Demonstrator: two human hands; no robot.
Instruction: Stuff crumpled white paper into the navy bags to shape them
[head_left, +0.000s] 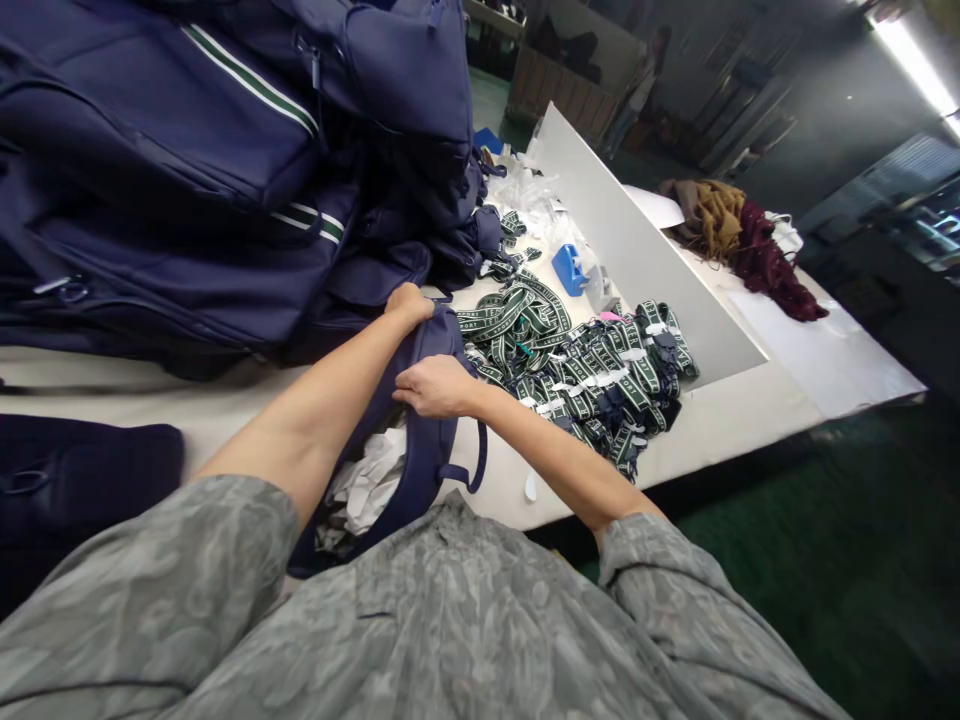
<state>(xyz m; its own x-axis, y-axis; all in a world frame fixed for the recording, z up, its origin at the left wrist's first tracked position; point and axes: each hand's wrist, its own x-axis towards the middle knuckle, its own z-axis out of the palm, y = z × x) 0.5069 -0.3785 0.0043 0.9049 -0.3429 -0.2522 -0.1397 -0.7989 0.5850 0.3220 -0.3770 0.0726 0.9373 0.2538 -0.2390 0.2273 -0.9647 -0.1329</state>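
Bag: the navy bag point(433, 440) is on the desk point(787, 412), right against the wearer's shirt point(465, 610); it is the landmark for every place below.
Left hand: the left hand point(409, 303) is curled at the bag's far end and seems to grip its fabric.
Right hand: the right hand point(435, 387) is closed with fingers bunched at the edge of the bag's opening, apparently pinching it; whether a zip pull is between them cannot be told.
Done so far: crumpled paper point(373, 482) lies inside the bag, so it looks stuffed.
Left over: the near part of the opening gapes with the paper showing, so closing seems unfinished, if that is the step in hand.
Straps: a heap of green lettered straps point(600, 380) lies to the right of the bag, apart from it.
Other bags: a tall stack of navy bags point(225, 150) rises left of and beyond the bag.
Tape dispenser: the blue dispenser point(570, 270) stands beyond the bag, to its right.
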